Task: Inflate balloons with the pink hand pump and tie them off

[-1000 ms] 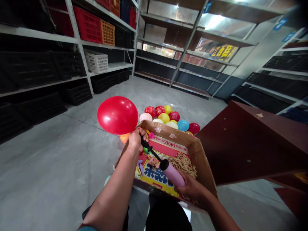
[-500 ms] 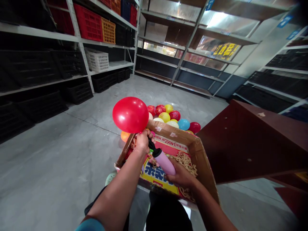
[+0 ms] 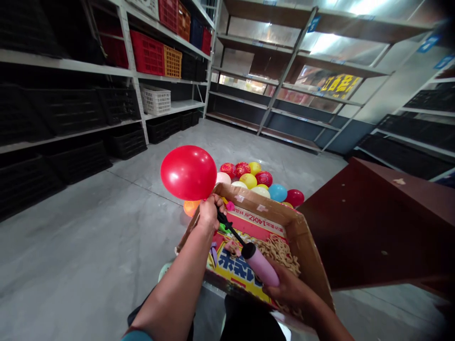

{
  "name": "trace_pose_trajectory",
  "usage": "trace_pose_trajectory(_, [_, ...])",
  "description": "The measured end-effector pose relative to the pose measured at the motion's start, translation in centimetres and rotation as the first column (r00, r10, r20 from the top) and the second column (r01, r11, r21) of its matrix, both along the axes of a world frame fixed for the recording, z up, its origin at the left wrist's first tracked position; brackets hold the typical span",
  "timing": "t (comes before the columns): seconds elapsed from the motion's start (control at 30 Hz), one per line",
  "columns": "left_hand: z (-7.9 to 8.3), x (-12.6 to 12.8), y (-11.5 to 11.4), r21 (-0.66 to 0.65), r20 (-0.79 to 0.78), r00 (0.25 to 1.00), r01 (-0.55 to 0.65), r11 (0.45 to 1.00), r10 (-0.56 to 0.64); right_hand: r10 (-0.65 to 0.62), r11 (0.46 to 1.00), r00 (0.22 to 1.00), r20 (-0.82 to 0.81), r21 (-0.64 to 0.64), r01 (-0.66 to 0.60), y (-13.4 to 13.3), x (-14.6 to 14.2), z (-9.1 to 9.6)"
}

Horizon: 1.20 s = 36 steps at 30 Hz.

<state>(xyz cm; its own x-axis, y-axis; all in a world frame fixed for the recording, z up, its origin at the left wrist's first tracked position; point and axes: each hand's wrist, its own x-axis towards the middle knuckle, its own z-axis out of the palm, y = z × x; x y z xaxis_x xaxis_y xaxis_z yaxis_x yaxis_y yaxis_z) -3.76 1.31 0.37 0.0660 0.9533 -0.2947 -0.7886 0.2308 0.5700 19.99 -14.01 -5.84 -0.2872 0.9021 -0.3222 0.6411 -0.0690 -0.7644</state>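
Note:
A large inflated red balloon (image 3: pixel 188 172) sits to the left of the box, its neck pinched in my left hand (image 3: pixel 210 211). The same hand holds the black nozzle end of a balloon pump, so the exact joint of neck and nozzle is hidden. My right hand (image 3: pixel 284 283) is wrapped round the pink barrel of the balloon pump (image 3: pixel 262 265), and the black rod shows between barrel and nozzle. Below both hands stands an open cardboard box (image 3: pixel 302 232) holding loose uninflated balloons, among them a pile of beige ones (image 3: pixel 280 253) and a green one (image 3: pixel 223 228).
Several inflated balloons, including a blue balloon (image 3: pixel 277 192), lie on the floor beyond the box. An orange balloon (image 3: pixel 191 207) rests left of it. A dark red board structure (image 3: pixel 359 227) stands at right. Shelves with crates (image 3: pixel 147 53) line the left; a rack (image 3: pixel 284 90) stands behind.
My right hand has drawn the pink barrel back, down and right, exposing more of the black rod. The red balloon stays in my left hand and looks slightly bigger. The view has shifted a little.

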Motion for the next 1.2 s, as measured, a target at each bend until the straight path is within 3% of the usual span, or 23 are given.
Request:
trace_pose_trajectory(0.3, [-1.2,1.7,-0.4,0.044,-0.028,0.997,0.070,0.997,-0.069,-0.013,1.000,0.989,-0.148,-0.024,0.009,3.2,-4.8,1.4])
trace_pose_trajectory(0.43, [-0.6,1.0,-0.4,0.034,-0.022,0.998,0.060,0.998,-0.059,-0.030,0.999,0.992,-0.122,-0.023,0.027,2.6,-4.3,1.5])
trace_pose_trajectory(0.73, [0.8,-1.3,0.0,0.032,0.016,1.000,-0.005,0.999,0.005,-0.044,0.996,0.999,0.000,-0.078,0.043,-0.4,0.0,0.3])
trace_pose_trajectory(0.97, [-0.4,0.9,-0.3,0.045,-0.015,0.999,0.037,0.998,-0.036,-0.007,1.000,0.990,-0.144,-0.011,0.006,1.8,-3.1,1.0])
trace_pose_trajectory(1.2, [-0.6,1.7,-0.8,0.010,0.024,0.998,0.065,0.998,-0.065,-0.032,0.999,0.991,-0.127,-0.031,0.029,3.1,-4.9,1.7])
